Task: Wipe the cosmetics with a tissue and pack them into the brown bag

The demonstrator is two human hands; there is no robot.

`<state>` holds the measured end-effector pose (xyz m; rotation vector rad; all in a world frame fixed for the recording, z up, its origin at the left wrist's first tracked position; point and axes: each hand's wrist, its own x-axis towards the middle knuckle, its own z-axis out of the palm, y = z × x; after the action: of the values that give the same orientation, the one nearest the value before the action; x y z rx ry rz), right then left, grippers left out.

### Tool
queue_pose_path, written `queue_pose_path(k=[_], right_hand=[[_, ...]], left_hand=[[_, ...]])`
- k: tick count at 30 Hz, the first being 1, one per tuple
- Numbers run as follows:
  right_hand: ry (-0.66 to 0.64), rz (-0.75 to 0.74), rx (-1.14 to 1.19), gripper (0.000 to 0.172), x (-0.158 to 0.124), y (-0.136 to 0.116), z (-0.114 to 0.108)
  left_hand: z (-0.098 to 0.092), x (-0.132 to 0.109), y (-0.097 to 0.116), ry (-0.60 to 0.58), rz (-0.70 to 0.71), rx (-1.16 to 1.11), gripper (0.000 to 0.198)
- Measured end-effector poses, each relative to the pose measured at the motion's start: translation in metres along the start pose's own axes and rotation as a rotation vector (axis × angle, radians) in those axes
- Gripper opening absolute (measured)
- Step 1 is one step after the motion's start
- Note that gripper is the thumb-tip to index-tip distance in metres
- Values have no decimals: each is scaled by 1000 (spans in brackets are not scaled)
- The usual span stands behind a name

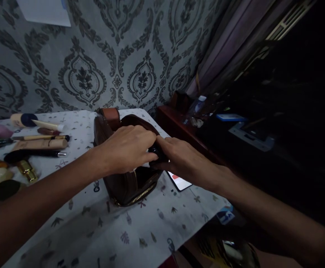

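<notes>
Brown zippered bag, gaping on the cloth-covered tabletop, looks soft-walled, likely light and apt to sag, so steady it by the zip-edged rim; your left hand curls over the mouth, your right hand bends in beside it, what either pinches cannot be told.

Left hand, right hand close together; fingers bent, forearms angled inward

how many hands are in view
2: the left hand over the open brown bag, and the right hand at the bag's right side. Some fingers are hidden.
</notes>
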<state>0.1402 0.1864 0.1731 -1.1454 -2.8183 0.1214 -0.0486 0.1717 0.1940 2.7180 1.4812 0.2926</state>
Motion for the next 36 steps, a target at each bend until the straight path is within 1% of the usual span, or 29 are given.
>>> queue_pose_path(k=[3, 6, 7, 9, 14, 16, 18, 22, 25, 27, 28, 30, 32, 33, 36], right_hand=[[48, -58, 64, 63, -10, 3, 0], [110, -108, 121, 84, -17, 9, 3], [124, -125, 136, 87, -19, 10, 4], [140, -141, 150, 89, -21, 13, 7], [228, -168, 134, 73, -24, 15, 13], [241, -193, 114, 67, -23, 13, 14], [246, -194, 75, 66, -23, 11, 15], [228, -137, -26, 66, -19, 3, 16], [232, -73, -89, 63, -13, -4, 17], [236, -34, -120, 62, -10, -9, 16], [226, -22, -132, 59, -9, -11, 16], [193, -11, -158, 43, -8, -14, 15], [176, -7, -192, 26, -8, -16, 13], [171, -4, -209, 20, -8, -17, 12], [150, 9, -220, 19, -10, -18, 8]], left_hand=[[10, 4, 1, -15, -60, 10, 29], [19, 7, 3, -39, -73, 6, 28], [21, 8, 3, -44, -73, -4, 28], [23, 8, 5, -55, -73, -28, 29], [23, 7, 4, -89, -69, -37, 28], [23, 8, 3, -85, -68, -61, 28], [23, 8, 1, -94, -66, -118, 29], [17, 9, -6, -151, -43, -253, 24], [10, 9, -15, -218, -56, -284, 23], [6, 9, -21, -216, -35, -278, 24], [5, 9, -24, -211, -19, -258, 23], [5, 9, -28, -226, 0, -185, 21], [8, 11, -29, -285, -12, -101, 20], [10, 12, -28, -308, -19, -72, 20], [17, 15, -24, -316, -37, -29, 18]])
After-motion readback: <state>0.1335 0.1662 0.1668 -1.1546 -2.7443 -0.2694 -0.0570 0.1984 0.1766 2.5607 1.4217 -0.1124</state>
